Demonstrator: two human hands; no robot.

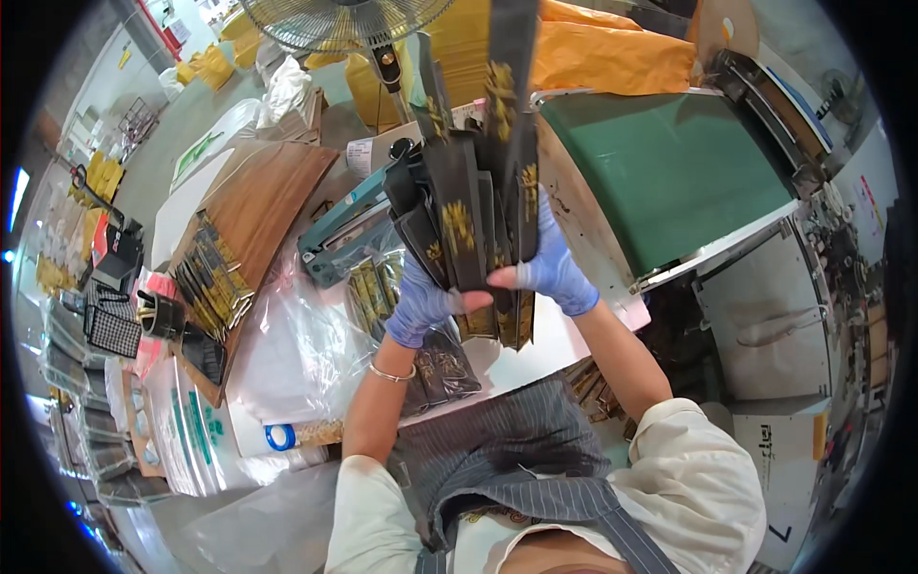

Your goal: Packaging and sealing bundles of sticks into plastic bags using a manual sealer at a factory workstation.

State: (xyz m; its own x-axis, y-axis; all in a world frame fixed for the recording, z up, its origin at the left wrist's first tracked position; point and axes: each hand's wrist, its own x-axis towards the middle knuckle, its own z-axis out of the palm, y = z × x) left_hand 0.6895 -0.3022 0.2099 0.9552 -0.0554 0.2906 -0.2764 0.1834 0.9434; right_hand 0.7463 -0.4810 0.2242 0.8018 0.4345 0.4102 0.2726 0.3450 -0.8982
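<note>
Between my two gloved hands I hold an upright bundle of long, narrow black packets (457, 215) with gold print, their tops fanned at uneven heights. My left hand (419, 304) wraps the bundle's lower left side. On the other side my right hand (557, 266) grips it, thumb across the front. Both gloves are blue-violet, and the thumb tips show bare. Below my left wrist, more dark packets (445, 368) lie in clear plastic on the white table. A teal hand sealer or similar long tool (339, 230) rests just left of the bundle; its kind is unclear.
A green conveyor belt (669, 177) stands at the right. On the left, a brown wooden board (277, 187) carries gold-and-black packets (212, 273), beside clear plastic bags (296, 349) and a blue-rimmed roll (280, 437). A fan (382, 62) and an orange sack (612, 53) are at the back.
</note>
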